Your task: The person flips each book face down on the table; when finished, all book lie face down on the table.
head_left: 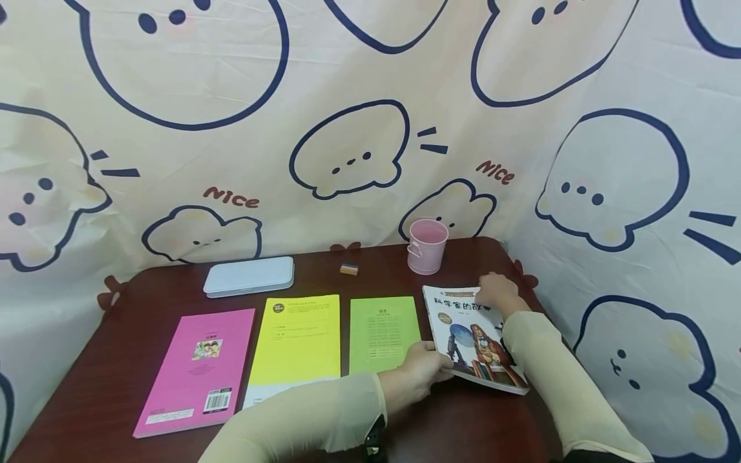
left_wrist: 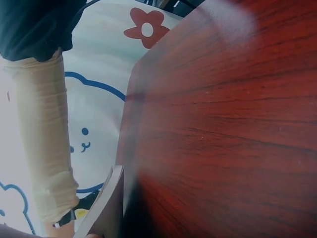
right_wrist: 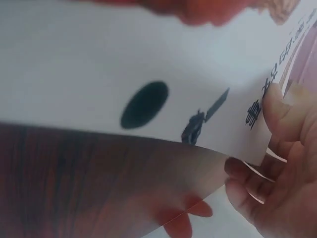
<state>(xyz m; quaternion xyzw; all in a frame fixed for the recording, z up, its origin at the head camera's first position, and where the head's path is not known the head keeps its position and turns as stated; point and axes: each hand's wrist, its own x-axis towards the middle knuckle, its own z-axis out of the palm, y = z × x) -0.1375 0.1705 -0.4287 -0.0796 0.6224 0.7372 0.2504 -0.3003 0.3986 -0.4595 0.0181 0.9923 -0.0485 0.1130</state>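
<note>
A white paperback book [head_left: 463, 328] with an illustrated cover lies at the right of the table, its near edge raised a little. My left hand [head_left: 418, 373] grips its near left corner, thumb over the cover. At the far right corner my right hand [head_left: 499, 294] holds the book; in the right wrist view the thumb of the right hand [right_wrist: 292, 144] lies on the cover and its fingers are beneath. The left wrist view shows the book's page edge [left_wrist: 106, 206] tilted above the table. Left of it lies a green book [head_left: 383, 331], partly covered by the left hand.
A yellow book [head_left: 301, 337] and a pink book [head_left: 197, 370] lie further left on the dark wooden table [head_left: 457, 427]. Along the back are a light blue case [head_left: 249, 276], a small eraser [head_left: 349, 269] and a pink bucket [head_left: 427, 247]. A patterned cloth wall borders the table.
</note>
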